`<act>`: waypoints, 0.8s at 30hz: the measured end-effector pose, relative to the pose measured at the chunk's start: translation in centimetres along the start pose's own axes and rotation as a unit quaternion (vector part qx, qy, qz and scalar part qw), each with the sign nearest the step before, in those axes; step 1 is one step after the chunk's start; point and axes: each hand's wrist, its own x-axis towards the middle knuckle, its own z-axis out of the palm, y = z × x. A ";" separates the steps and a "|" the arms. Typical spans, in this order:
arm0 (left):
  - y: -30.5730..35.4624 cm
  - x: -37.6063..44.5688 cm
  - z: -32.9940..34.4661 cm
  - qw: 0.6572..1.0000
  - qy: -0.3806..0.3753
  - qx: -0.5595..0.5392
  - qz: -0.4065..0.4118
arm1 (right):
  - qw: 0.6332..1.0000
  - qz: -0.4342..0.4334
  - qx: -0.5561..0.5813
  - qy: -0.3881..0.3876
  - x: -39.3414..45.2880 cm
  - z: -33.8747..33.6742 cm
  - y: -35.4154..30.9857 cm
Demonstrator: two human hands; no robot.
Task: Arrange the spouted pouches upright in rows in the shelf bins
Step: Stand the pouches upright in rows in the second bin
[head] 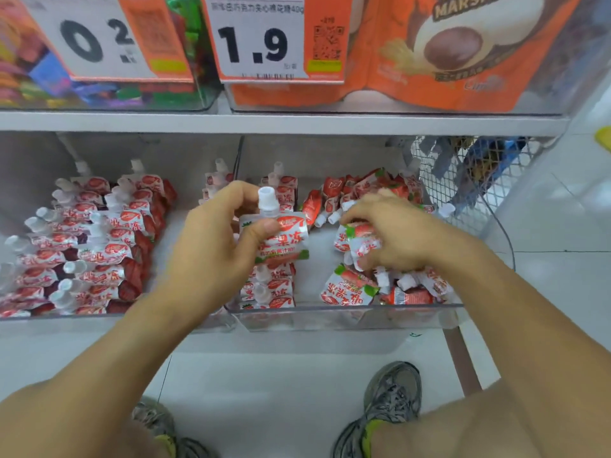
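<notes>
Item: pouch (276, 238), spouted, red-and-white, held upright with cap up over the left side of the right bin (344, 317), above a partial standing row (272, 285) at that bin's front

Left hand (211, 239): fingers curled round the pouch, thumb pressed on its printed face; grip firm, nothing else held

Right hand (390, 233): fingers curled over a second pouch (355, 241) in the loose pile (380, 279) on the bin's right side; pouch lay tilted, its spout not clearly seen; how many pouches the hand held could not be told

Left bin (109, 314): two rows (92, 239) of pouches, spouts leaning left, already ordered

Above: shelf (284, 122) with price tags (261, 41) and orange snack bags (439, 51); wire basket (463, 180) at right

Risks, as judged:
- Held pouch set down without support behind it would likely flop, since the row below had a gap in its middle
- Soft pouch bodies slip; a loose pinch near the spout could let one swing and knock neighbours over
- Right hand dragging from the pile could pull adjoining pouches into the cleared strip between pile and row
- Both hands working close together in one bin could bump each other and topple the standing row
</notes>
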 end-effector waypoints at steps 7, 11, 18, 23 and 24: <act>-0.3 0.1 1.3 0.987 -0.108 -0.011 0.118 | 0.811 0.031 0.582 0.036 -1.9 -1.2 0.5; -1.0 -0.3 3.0 0.975 -0.108 0.023 0.191 | 0.832 0.054 0.550 0.046 -0.1 0.6 -1.4; -0.4 -0.6 1.9 0.983 -0.114 -0.044 0.137 | 0.876 0.018 0.480 -0.038 -0.9 1.5 -3.7; -0.1 -0.5 1.8 0.986 -0.129 -0.087 0.063 | 0.852 0.015 0.513 -0.100 -1.2 1.1 -2.9; -0.1 -0.4 1.8 0.986 -0.130 -0.081 0.065 | 0.834 0.023 0.541 -0.108 -1.1 1.1 -2.6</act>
